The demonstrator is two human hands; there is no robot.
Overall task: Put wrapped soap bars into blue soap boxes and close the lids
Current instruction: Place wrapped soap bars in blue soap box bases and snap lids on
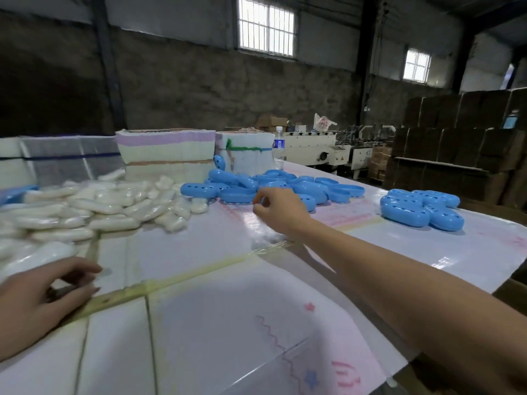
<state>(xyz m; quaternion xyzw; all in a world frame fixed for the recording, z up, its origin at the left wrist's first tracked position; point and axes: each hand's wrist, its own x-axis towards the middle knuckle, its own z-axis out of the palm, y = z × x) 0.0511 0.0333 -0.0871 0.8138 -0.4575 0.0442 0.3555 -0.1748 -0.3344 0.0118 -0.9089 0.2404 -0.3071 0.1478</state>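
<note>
On the table [228, 280], wrapped soap bars [94, 206] lie heaped left, open blue soap boxes [273, 186] piled centre. The right hand [276, 209], fingers loosely curled and empty, nears them: best take one open box by its rim. The left hand [37, 295] rests relaxed, holding nothing.

Lighting: dim hall; daylight from two overexposed barred windows [266, 27]. Glare on glossy table [216, 280]. Edges soft, wide-angle curved.

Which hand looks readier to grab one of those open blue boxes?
The right hand: it reaches out beside the open blue boxes. The left hand rests near the wrapped soap bars.
</note>
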